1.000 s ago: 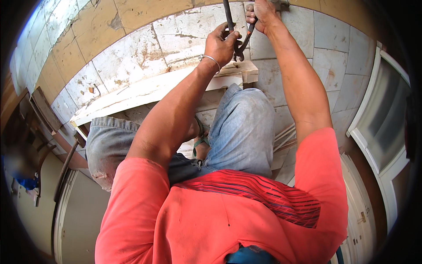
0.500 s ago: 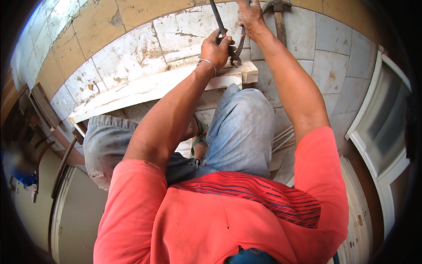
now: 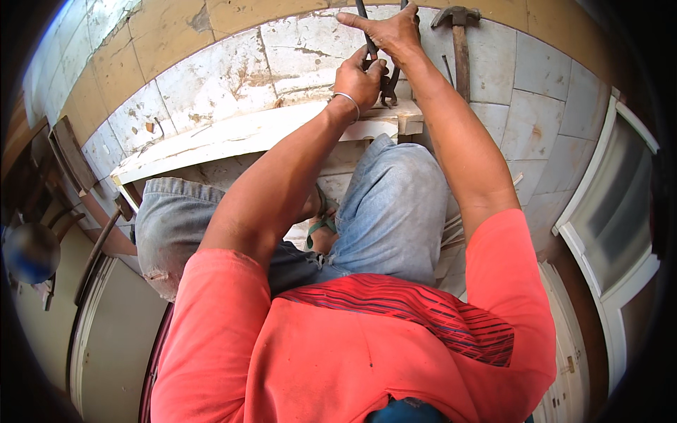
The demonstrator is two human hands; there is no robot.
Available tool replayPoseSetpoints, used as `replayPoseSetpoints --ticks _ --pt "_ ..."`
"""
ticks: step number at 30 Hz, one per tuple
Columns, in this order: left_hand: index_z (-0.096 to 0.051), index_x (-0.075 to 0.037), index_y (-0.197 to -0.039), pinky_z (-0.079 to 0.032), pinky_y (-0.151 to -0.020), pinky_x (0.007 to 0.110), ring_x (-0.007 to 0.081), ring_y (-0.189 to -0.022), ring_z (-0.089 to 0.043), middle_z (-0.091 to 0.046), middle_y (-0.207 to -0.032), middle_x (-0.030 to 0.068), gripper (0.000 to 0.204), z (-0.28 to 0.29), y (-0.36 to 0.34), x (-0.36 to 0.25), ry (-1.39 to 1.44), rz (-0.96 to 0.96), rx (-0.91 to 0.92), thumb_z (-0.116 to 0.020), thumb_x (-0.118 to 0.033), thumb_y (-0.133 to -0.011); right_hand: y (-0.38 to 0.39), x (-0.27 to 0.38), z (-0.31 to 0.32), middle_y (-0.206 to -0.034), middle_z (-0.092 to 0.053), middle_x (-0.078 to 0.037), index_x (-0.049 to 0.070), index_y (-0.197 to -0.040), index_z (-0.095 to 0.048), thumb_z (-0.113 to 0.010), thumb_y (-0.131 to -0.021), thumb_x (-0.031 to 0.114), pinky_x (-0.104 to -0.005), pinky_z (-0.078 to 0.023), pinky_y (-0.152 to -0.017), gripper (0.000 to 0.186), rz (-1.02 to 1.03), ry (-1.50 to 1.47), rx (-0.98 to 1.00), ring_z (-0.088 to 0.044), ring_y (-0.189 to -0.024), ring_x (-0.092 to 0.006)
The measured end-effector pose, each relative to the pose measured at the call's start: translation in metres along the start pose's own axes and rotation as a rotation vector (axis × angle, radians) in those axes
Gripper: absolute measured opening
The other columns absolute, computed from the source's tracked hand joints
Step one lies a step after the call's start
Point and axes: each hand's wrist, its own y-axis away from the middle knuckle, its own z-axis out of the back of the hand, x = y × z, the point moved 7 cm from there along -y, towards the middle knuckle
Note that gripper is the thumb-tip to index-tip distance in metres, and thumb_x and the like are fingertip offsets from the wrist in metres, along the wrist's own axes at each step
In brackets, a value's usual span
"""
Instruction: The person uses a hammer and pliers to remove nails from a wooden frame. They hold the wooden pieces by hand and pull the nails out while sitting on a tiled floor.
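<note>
My left hand (image 3: 360, 81), with a bracelet at the wrist, is closed round one dark handle of long-handled pincers (image 3: 388, 95), low down near the jaws. The jaws point down at the end of a white-painted, splintered wooden beam (image 3: 233, 137); whether they bite on anything is too small to tell. Higher up, my right hand (image 3: 395, 35) holds the other handle, its fingers curled at the handle and its thumb stretched out to the left, towards the first handle. The handles' upper ends run out of the picture.
A claw hammer (image 3: 460, 56) lies right of my right hand on the tiles, beside a thin dark rod (image 3: 448, 70). A white-framed glass panel (image 3: 613, 204) stands at the right. More tools hang or lean at the left, near a person (image 3: 32, 254). My bent knees flank the beam's near side.
My right thumb has spread out to the left, and the pincers' handles have come closer together. The view has shifted slightly, so more of the hammer shows.
</note>
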Motion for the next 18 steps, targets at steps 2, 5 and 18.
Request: replayPoseSetpoints --ticks 2,5,18 --pt "-0.053 0.004 -0.126 -0.062 -0.071 0.036 0.0199 -0.082 -0.067 -0.067 -0.098 0.0140 0.029 -0.002 -0.002 -0.002 0.002 -0.012 0.018 -0.059 -0.008 -0.100 -0.005 0.003 0.005 -0.145 -0.040 -0.037 -0.011 -0.147 -0.021 -0.095 -0.051 0.054 -0.0417 -0.040 -0.112 0.138 0.041 -0.010 -0.032 -0.043 -0.136 -0.0427" --pt "-0.053 0.004 -0.127 -0.061 -0.072 0.036 0.0196 -0.083 -0.067 -0.067 -0.097 0.0135 0.030 -0.003 -0.003 -0.001 0.017 -0.022 0.045 -0.059 -0.009 -0.100 -0.008 0.001 0.007 -0.143 -0.042 -0.037 -0.010 -0.148 -0.019 -0.095 -0.053 0.050 -0.0423 -0.042 -0.110 0.136 0.084 -0.018 -0.054 -0.046 -0.134 -0.0435" --pt "-0.059 0.000 -0.133 -0.053 -0.086 0.032 0.0202 -0.094 -0.069 -0.074 -0.105 0.0166 0.046 -0.012 0.008 -0.022 -0.301 -0.106 0.041 -0.061 -0.031 -0.100 -0.032 -0.052 0.048 -0.098 -0.066 -0.019 -0.008 -0.103 -0.057 -0.078 -0.078 0.029 -0.0394 -0.055 -0.086 0.049 -0.155 -0.472 -0.005 -0.065 -0.099 -0.0302"
